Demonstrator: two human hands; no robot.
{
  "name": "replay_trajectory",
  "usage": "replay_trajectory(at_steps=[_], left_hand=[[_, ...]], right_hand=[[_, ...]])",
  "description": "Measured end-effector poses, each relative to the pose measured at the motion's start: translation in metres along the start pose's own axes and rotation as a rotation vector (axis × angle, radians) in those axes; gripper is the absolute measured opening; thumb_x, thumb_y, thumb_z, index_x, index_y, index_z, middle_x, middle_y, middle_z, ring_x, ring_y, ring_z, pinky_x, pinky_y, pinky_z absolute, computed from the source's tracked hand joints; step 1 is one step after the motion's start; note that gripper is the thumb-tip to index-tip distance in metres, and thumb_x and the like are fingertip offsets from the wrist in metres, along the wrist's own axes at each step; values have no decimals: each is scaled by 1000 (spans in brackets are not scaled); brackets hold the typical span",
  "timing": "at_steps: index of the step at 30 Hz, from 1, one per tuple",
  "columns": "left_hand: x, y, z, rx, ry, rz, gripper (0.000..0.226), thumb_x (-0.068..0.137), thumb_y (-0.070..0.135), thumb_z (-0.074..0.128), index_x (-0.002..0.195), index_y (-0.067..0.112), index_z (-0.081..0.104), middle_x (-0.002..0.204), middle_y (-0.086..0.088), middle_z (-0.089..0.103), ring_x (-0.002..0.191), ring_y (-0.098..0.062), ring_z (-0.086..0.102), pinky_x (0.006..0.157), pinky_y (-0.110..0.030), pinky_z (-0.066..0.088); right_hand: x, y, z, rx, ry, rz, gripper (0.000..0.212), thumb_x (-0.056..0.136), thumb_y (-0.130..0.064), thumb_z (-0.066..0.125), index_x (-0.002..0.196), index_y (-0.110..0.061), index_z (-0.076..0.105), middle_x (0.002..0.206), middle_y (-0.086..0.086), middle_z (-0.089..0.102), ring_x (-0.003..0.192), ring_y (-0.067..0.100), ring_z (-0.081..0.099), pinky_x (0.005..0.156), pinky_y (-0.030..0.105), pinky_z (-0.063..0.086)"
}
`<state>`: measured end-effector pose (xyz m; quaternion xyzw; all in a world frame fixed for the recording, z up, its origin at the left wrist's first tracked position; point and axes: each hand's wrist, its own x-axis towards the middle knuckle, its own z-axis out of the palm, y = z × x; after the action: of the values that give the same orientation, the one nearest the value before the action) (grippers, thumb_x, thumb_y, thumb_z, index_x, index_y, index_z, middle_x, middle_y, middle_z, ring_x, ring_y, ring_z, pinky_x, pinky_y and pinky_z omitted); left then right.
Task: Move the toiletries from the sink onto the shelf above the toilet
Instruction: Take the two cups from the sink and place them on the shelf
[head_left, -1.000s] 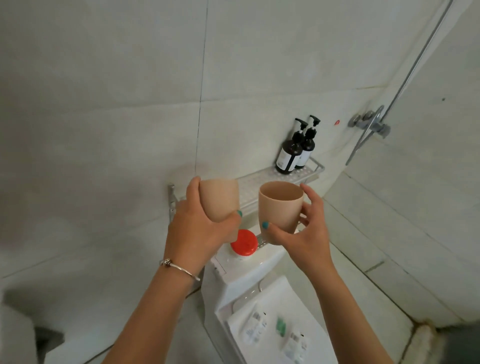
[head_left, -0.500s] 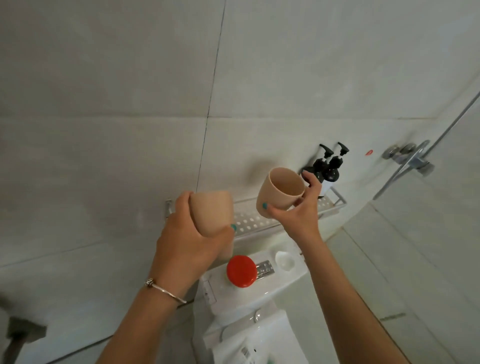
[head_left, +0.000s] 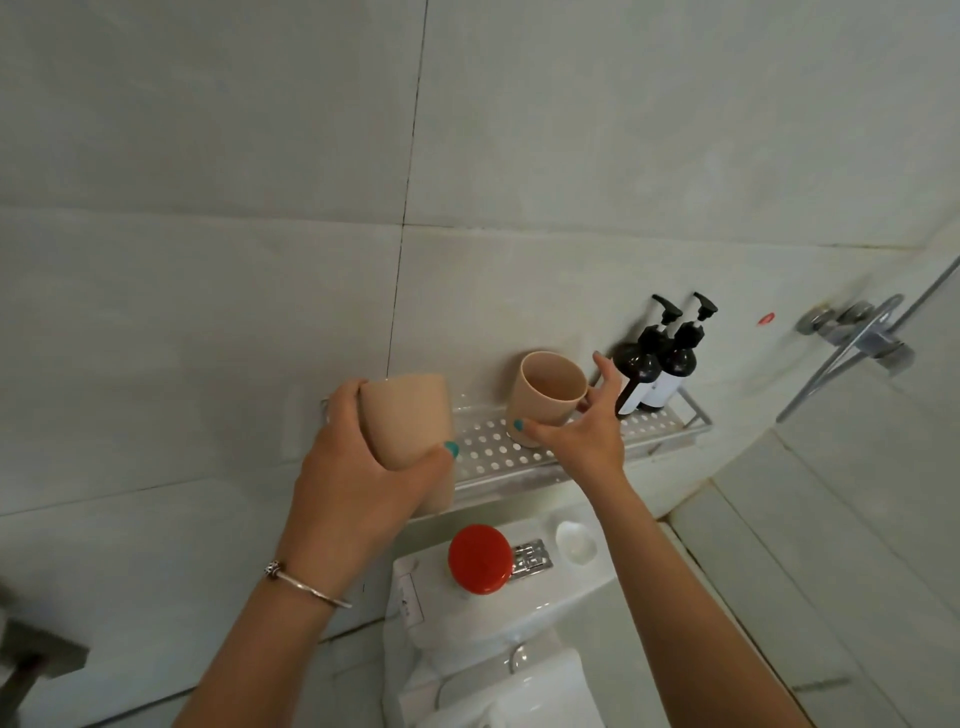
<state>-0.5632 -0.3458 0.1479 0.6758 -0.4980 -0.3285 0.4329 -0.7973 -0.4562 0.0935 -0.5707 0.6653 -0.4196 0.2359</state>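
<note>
"Where have the cups got to?"

"The left hand (head_left: 358, 467) grips one beige cup (head_left: 408, 415), fingers wrapped round it, held up before the left end of the shelf (head_left: 498, 457)."

"And the second?"

"The other cup (head_left: 545, 397) is tilted with its base at the shelf, just left of two dark pump bottles (head_left: 657, 364). The right hand (head_left: 576, 431) pinches it between thumb and fingers. I can't tell whether it's fully set down."

Pale tiled walls (head_left: 208, 156) carry a chrome shower fitting (head_left: 857, 332).
</note>
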Motion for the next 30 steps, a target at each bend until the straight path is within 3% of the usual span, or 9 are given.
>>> replay_trajectory(at_steps=[5,8,11,13,15,20,25,30], left_hand=[[-3,1,2,-4,-1,4,83,63,47,79,129,36,31,104,4,53,82,-15,57,70,-31,46],[-3,0,4,5,0,5,86,63,48,79,133,36,29,104,6,51,84,-18,56,71,-31,45],[-4,-1,6,-8,-10,19,82,63,48,78,128,39,30,97,14,50,79,-7,55,62,-28,45],[-4,-2,9,-8,-23,38,79,62,48,78,124,41,30,99,12,51,80,-4,55,61,-28,45],[-3,-3,12,2,-28,47,83,62,47,79,128,40,30,107,7,52,84,-11,57,66,-30,46],[1,-4,26,5,-20,111,99,62,45,81,140,39,20,127,1,47,99,-22,57,79,-40,54],[19,4,49,-47,10,306,92,61,28,86,130,35,26,126,3,48,97,-15,57,66,-22,50],[41,-7,79,28,43,398,91,56,24,88,124,31,27,123,1,47,102,-17,56,68,-24,49]], right_hand=[[1,2,0,-148,7,6,127,47,-47,90,144,-43,7,122,-7,60,106,14,60,84,41,52],[-4,15,-3,-258,5,-29,127,51,-60,84,148,-35,6,125,-7,62,111,17,58,93,44,48],[-16,32,-10,-402,23,-78,104,70,-77,54,149,-21,18,137,-2,55,130,21,45,113,44,28],[-27,42,-15,-588,17,-123,90,78,-79,26,148,-23,29,150,-1,41,142,20,27,119,46,10],[-36,48,-17,-688,-12,-116,85,80,-78,11,147,-30,30,159,-5,22,148,18,8,119,49,0],[-37,52,-15,-751,-40,-82,88,80,-78,4,152,-29,15,163,-6,5,149,17,-7,118,52,-6],[-37,47,-20,-758,-82,-59,88,81,-79,5,152,-29,15,163,-5,4,149,18,-8,116,51,-10],[-36,46,-20,-761,-91,-40,86,80,-80,6,151,-33,17,163,-5,6,149,18,-7,116,53,-8]])
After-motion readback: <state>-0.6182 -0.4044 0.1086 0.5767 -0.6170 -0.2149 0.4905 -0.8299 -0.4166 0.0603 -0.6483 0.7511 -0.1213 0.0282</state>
